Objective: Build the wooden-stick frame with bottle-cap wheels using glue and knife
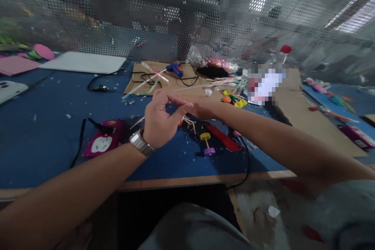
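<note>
Above the middle of the blue table, my left hand [161,119], with a metal watch on its wrist, is closed. Its thumb and index finger come together against my right hand [199,108]. Most of the right hand's fingers are hidden behind the left, and anything between the hands cannot be made out. Just beneath them lie small wooden sticks [190,122], partly covered. Nearer the table edge is a stick axle with a yellow cap [205,136] and a purple cap [209,151] at its ends. Beside it rests a long red tool [225,137].
A magenta power strip [109,136] with a plugged-in black cord sits on the left. Behind the hands, a blue glue gun [175,69] and clear tubes lie on cardboard [131,82]. Bottle caps [240,103] and a blurred-out bright screen [265,86] are at right.
</note>
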Available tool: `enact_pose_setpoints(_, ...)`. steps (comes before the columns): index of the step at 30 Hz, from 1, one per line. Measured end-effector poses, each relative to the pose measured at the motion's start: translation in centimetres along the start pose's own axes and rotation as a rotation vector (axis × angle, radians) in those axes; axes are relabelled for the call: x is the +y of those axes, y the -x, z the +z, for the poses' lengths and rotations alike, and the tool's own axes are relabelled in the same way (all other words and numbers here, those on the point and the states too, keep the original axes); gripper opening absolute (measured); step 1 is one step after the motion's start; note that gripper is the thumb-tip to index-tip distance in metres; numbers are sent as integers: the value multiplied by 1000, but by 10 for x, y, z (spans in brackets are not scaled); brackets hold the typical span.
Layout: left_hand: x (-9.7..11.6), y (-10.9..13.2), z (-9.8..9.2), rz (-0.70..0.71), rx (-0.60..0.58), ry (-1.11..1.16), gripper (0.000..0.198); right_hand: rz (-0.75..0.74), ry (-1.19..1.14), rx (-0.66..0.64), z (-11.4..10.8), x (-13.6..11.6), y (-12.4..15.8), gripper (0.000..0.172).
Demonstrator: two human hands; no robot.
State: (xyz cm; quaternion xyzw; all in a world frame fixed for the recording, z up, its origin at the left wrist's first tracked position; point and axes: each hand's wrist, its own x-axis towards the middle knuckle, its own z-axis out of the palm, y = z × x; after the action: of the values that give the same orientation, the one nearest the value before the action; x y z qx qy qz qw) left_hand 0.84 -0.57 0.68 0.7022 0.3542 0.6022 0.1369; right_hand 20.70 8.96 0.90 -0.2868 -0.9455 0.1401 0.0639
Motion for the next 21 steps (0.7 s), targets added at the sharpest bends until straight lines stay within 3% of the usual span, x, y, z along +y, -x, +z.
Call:
enact_pose_setpoints(4, 0, 2, 1, -39, -29, 27, 43, -29, -1, -4, -3, 5, 1, 13)
enact_pose_setpoints(7, 3, 2, -1, -36, -43, 24, 49, -42, 3, -24, -4, 5, 1, 9)
enact_pose_setpoints(12, 3, 1, 0, -59, -31, -2, 32, -6, 30, -25, -3, 6, 0, 8)
enact_pose_setpoints(17, -3, 4, 7, -67, -5, 32, 11, 92, 74, 60, -10, 11, 7, 16)
enact_pose_setpoints(21, -3, 7, 9, -68, -7, 69, 33, 155, 78, 170, -20, 12, 22, 17)
